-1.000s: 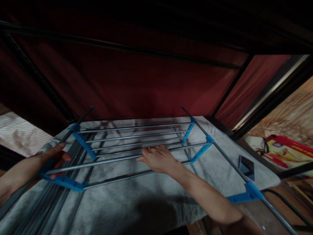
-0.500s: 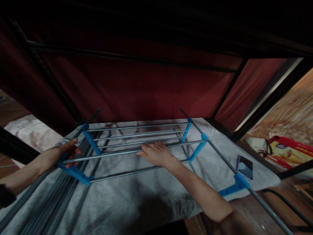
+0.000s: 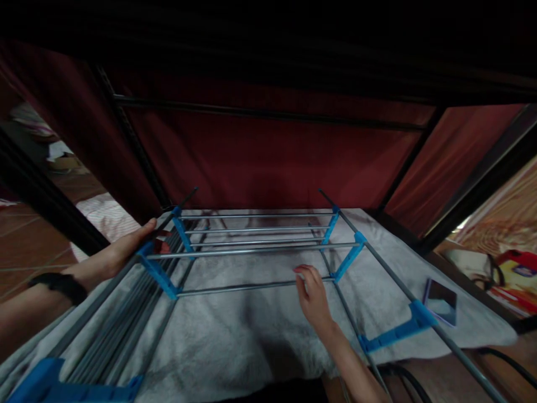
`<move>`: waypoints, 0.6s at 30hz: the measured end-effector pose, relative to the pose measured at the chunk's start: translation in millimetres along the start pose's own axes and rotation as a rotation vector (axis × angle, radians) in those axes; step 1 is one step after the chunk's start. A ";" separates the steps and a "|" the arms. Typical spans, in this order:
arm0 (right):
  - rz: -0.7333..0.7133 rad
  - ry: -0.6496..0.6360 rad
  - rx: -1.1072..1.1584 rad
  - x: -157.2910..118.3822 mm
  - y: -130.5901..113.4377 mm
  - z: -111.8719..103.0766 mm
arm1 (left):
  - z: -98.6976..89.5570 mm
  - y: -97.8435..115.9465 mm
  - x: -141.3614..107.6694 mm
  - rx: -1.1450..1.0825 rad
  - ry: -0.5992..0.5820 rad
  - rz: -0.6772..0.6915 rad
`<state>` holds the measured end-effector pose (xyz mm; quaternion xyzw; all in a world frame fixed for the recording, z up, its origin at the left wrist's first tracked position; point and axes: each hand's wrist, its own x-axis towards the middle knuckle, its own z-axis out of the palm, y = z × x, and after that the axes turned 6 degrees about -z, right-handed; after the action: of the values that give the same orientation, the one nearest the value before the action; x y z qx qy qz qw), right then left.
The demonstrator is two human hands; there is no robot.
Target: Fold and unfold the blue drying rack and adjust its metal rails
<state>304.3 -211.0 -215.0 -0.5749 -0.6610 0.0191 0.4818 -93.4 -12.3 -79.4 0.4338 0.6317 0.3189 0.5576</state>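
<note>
A rack frame of grey metal tubes with blue plastic connectors lies in front of me, several crossbars joining its two long sides. On the left, my left hand wraps around the side tube just beyond a blue connector, its fingertips partly hidden. My right hand is near the right end of the lower front crossbar, fingers loosely bent and apart, with nothing in them. Closer to me, blue connectors on the left and right have no crossbar between them.
A bundle of loose grey tubes lies along the left side on the pale fleecy cloth. A phone rests at the right. Dark posts and red fabric enclose the back. A red and yellow package is at far right.
My right hand has come off the crossbar and moved right and toward me. My left hand has moved farther along the side tube. The view has shifted left.
</note>
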 end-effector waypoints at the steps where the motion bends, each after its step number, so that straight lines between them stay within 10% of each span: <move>1: 0.067 0.045 0.006 -13.9 14.7 -2.7 | 0.2 1.3 -0.5 -0.005 -0.006 -0.001; 6: 0.488 0.381 -0.044 -47.3 80.3 -30.7 | -0.7 3.8 8.4 0.055 -0.055 -0.031; 10: 0.549 0.562 -0.027 -33.7 115.2 -55.8 | -0.7 -0.4 15.8 0.084 -0.050 0.006; 18: 0.631 0.495 0.244 -7.1 151.5 -56.4 | 2.0 -4.2 11.6 0.113 0.002 -0.001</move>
<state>452.9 -195.2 -277.0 -0.6752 -0.3093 0.1053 0.6613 -92.3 -3.7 -88.4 0.4643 0.6494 0.2827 0.5318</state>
